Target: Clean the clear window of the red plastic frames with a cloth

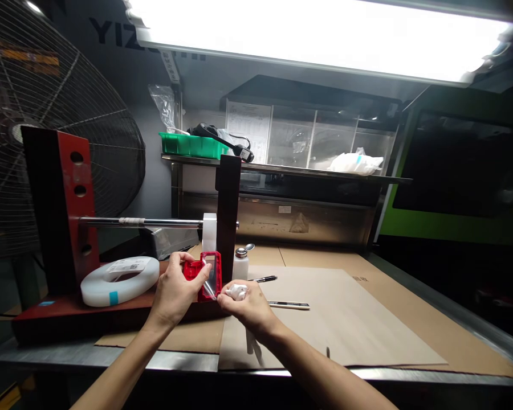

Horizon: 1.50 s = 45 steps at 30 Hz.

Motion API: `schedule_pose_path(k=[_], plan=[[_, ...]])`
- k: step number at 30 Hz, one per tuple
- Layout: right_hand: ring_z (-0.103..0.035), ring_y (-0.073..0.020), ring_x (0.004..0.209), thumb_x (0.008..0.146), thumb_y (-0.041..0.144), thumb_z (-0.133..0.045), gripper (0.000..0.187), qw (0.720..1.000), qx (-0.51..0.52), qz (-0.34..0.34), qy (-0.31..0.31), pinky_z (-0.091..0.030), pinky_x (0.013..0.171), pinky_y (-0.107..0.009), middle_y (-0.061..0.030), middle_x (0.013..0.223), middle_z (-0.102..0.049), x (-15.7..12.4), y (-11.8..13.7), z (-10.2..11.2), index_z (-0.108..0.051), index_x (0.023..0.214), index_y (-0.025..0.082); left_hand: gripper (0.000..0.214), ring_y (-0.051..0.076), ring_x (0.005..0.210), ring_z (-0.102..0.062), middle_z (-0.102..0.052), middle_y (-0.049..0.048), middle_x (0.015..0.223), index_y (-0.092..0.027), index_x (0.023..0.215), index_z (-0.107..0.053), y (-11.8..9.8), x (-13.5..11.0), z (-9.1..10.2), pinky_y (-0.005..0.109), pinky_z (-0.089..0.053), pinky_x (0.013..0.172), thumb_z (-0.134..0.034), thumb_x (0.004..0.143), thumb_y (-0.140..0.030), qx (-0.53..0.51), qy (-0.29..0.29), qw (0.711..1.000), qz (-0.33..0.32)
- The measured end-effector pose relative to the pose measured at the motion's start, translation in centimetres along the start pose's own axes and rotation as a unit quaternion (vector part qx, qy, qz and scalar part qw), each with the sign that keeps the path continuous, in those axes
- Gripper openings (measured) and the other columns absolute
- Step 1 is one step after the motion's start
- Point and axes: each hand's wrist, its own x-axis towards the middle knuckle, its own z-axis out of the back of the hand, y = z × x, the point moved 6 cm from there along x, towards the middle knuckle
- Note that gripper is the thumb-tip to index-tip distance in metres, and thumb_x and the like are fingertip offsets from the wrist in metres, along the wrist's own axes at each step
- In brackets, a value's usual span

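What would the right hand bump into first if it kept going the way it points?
Probably the red plastic part held by the left hand. The right hand, holding a white wad, points up-left at it, almost touching; depth is hard to judge.

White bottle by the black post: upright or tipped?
Upright. The white bottle stands on the cardboard with its metal cap on top, just beyond the right hand.

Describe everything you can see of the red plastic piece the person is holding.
The translucent red plastic piece looks like a moulded, box-like part with a paler clear panel on its right half. It is held upright above the brown cardboard sheet, in front of a dark upright post. The left hand has it in its grip; the right hand, holding a white wad, touches its lower edge.
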Motion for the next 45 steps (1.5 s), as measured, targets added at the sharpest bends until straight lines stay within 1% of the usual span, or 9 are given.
schedule_pose_path(k=[9, 13, 15, 17, 20, 28, 33, 37, 45], plan=[[-0.04, -0.0083, 0.051, 0.065, 0.027, -0.062, 0.013, 0.999, -0.047, 0.005, 0.011, -0.032, 0.049, -0.021, 0.0026, 0.056, -0.05, 0.2, -0.2, 0.4, -0.056, 0.065, 0.015, 0.043, 0.024, 0.07, -0.062, -0.06, 0.0006, 0.076, -0.026, 0.083, -0.042, 1.0, 0.4, -0.6, 0.037, -0.048, 0.067, -0.065, 0.061, -0.054, -0.016, -0.015, 1.0, 0.017], [-0.039, -0.008, 0.051, 0.071, 0.031, -0.059, 0.015, 0.991, -0.114, 0.072, -0.004, -0.031, 0.048, -0.02, 0.0041, 0.06, -0.049, 0.0, 1.7, 1.4, -0.055, 0.074, 0.017, 0.043, 0.023, 0.068, -0.061, -0.059, 0.0002, 0.076, -0.026, 0.084, -0.042, 1.1, 0.4, -0.7, 0.036, -0.048, 0.065, -0.065, 0.061, -0.054, -0.016, -0.018, 0.999, 0.021], [-0.039, -0.0075, 0.051, 0.073, 0.023, -0.053, 0.011, 0.982, -0.148, 0.118, 0.005, -0.031, 0.048, -0.019, 0.0046, 0.062, -0.048, 0.0, 3.0, 1.4, -0.058, 0.081, 0.017, 0.042, 0.023, 0.067, -0.06, -0.058, -0.0001, 0.075, -0.026, 0.083, -0.043, 1.1, 0.3, -0.7, 0.036, -0.048, 0.064, -0.065, 0.061, -0.054, -0.015, -0.018, 1.0, 0.021], [-0.039, -0.0074, 0.051, 0.072, 0.016, -0.048, 0.021, 0.973, -0.181, 0.14, 0.031, -0.033, 0.05, -0.019, 0.0047, 0.063, -0.049, 0.2, 3.9, 1.0, -0.062, 0.088, 0.018, 0.042, 0.023, 0.068, -0.06, -0.058, 0.0, 0.076, -0.026, 0.083, -0.043, 1.0, 0.2, -0.7, 0.036, -0.047, 0.064, -0.064, 0.06, -0.054, -0.012, -0.02, 1.0, 0.018], [-0.04, -0.0078, 0.051, 0.07, 0.012, -0.05, 0.03, 0.963, -0.226, 0.13, 0.065, -0.034, 0.051, -0.019, 0.0057, 0.062, -0.049, 0.9, 4.1, 0.3, -0.063, 0.096, 0.018, 0.042, 0.024, 0.069, -0.06, -0.058, 0.0003, 0.076, -0.026, 0.083, -0.043, 0.8, 0.2, -0.5, 0.036, -0.047, 0.065, -0.064, 0.06, -0.054, -0.002, -0.027, 1.0, 0.01], [-0.052, -0.0103, 0.063, 0.068, 0.015, -0.055, 0.026, 0.925, -0.313, 0.151, 0.155, -0.042, 0.065, -0.02, 0.0028, 0.075, -0.063, 1.0, 3.0, -0.7, -0.066, 0.09, 0.021, 0.038, 0.023, 0.066, -0.061, -0.059, -0.001, 0.073, -0.026, 0.082, -0.042, 0.7, 0.1, -0.4, 0.035, -0.047, 0.064, -0.062, 0.062, -0.052, 0.013, -0.03, 0.999, 0.0], [-0.06, -0.014, 0.073, 0.068, 0.017, -0.056, 0.03, 0.904, -0.368, 0.15, 0.159, -0.046, 0.072, -0.023, 0.0019, 0.083, -0.068, 0.8, 2.9, -1.1, -0.065, 0.096, 0.024, 0.038, 0.024, 0.066, -0.06, -0.059, -0.0007, 0.074, -0.027, 0.082, -0.042, 0.4, -0.1, -0.3, 0.035, -0.046, 0.063, -0.061, 0.063, -0.054, 0.02, -0.029, 0.999, -0.003], [-0.063, -0.0159, 0.077, 0.068, 0.018, -0.056, 0.027, 0.893, -0.39, 0.138, 0.176, -0.047, 0.073, -0.025, 0.0005, 0.087, -0.07, 1.0, 2.9, -1.4, -0.064, 0.093, 0.023, 0.03, 0.022, 0.065, -0.06, -0.059, -0.001, 0.073, -0.027, 0.083, -0.043, 0.4, -0.2, -0.4, 0.034, -0.046, 0.063, -0.048, 0.074, -0.055, 0.011, -0.024, 1.0, -0.009], [-0.063, -0.017, 0.081, 0.069, 0.018, -0.058, 0.029, 0.895, -0.385, 0.121, 0.191, -0.047, 0.074, -0.025, -0.0009, 0.092, -0.069, 0.8, 3.1, -1.6, -0.063, 0.097, 0.022, 0.025, 0.023, 0.062, -0.059, -0.058, -0.0004, 0.072, -0.027, 0.083, -0.042, 1.0, -0.2, -0.5, 0.033, -0.044, 0.058, -0.044, 0.078, -0.051, 0.019, -0.034, 0.999, -0.007]])
